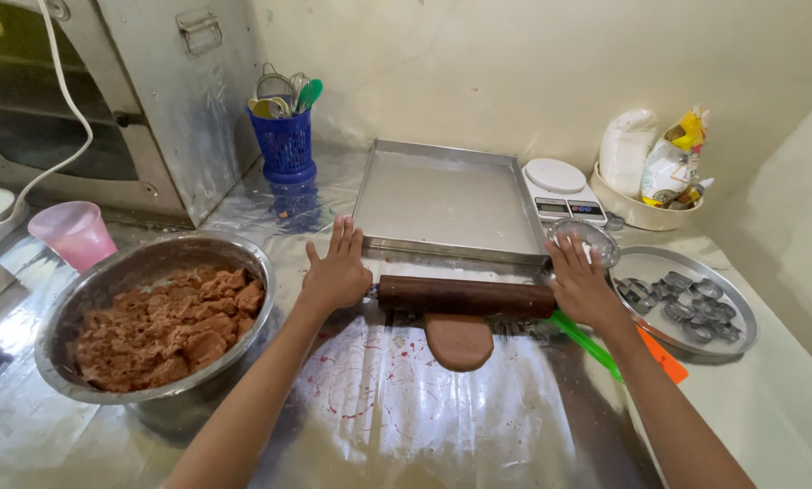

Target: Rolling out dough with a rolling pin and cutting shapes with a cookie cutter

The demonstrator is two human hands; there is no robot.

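the dark wooden rolling pin [465,296] is lying crosswise between the hands, its long axis running left to right, with the left hand [336,272] and right hand [580,285] pressing flat and open on its two ends, wide apart and equally near. the brown dough piece [459,340] is sitting partly under the pin, on its near side. plastic-covered counter [406,417] is spreading nearer than the pin; the metal tray [446,195] is sitting beyond it by the wall, the dough bowl [157,317] left of it.

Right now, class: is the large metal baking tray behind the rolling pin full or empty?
Empty. The baking tray shows only its bare grey floor inside the raised rim; the brown dough lies on the worktop under the rolling pin.
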